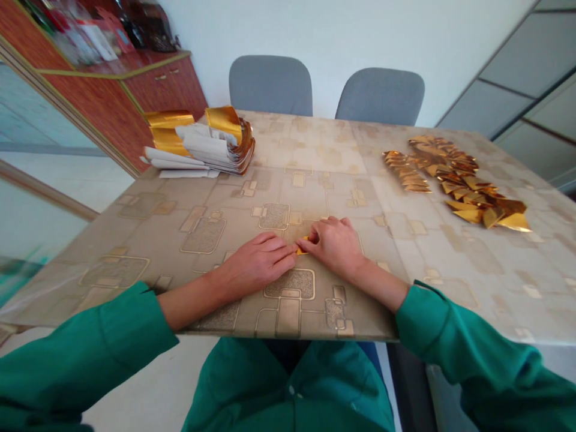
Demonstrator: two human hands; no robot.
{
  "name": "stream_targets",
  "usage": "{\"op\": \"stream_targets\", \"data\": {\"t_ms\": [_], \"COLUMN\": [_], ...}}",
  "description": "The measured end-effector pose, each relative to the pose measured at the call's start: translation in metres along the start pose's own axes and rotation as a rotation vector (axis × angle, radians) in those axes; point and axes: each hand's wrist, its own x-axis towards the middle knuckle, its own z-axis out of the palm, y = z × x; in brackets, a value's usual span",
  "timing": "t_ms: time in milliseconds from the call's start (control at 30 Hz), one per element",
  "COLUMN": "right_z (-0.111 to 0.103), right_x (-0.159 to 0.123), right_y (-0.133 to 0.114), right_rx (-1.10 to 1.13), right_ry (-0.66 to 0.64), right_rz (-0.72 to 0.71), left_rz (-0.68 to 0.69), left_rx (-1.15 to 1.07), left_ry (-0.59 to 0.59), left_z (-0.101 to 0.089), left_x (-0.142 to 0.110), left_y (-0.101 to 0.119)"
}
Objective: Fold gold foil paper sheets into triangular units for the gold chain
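A small folded gold foil piece (302, 247) lay on the tabletop (495, 288) between the two hands, near the tabletop's near edge. The left hand (256, 264) rested flat and open, its fingers together and their tips at the piece. The right hand (335, 246) lay palm down and partly curled over the piece's other end; whether it pinched the foil could not be told. Green sleeves (85, 342) covered both forearms up to the wrists. Farther right lay a row of folded gold pieces (407, 172) beside a larger heap (468, 180). At the far left corner sat a stack of white paper and gold sheets (202, 144). Two grey chairs (270, 84) stood beyond the tabletop.
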Motion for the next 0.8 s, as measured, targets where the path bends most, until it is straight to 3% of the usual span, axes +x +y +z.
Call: {"op": "stream_targets", "data": {"t_ms": [267,433,567,700,800], "right_z": [0.005,0.008,0.007,0.005,0.004], "right_x": [0.004,0.005,-0.005,-0.016,-0.019], "right_y": [0.003,0.012,0.034,0.051,0.052], "right_rx": [-0.076,0.024,0.212,0.130,0.049], "right_ry": [0.003,0.024,0.080,0.171,0.199], "right_rz": [-0.008,-0.019,-0.184,-0.406,-0.490], "left_rz": [0.007,-0.082,-0.051,-0.065,-0.074], "left_rx": [-0.045,-0.047,-0.082,-0.115,-0.168], "left_ry": [-0.019,-0.018,-0.028,-0.032,0.010], "left_z": [-0.006,-0.004,0.002,0.010,0.018], "left_x": [-0.007,0.010,0.025,0.030,0.031], "left_y": [0.005,-0.001,-0.009,-0.014,-0.018]}}
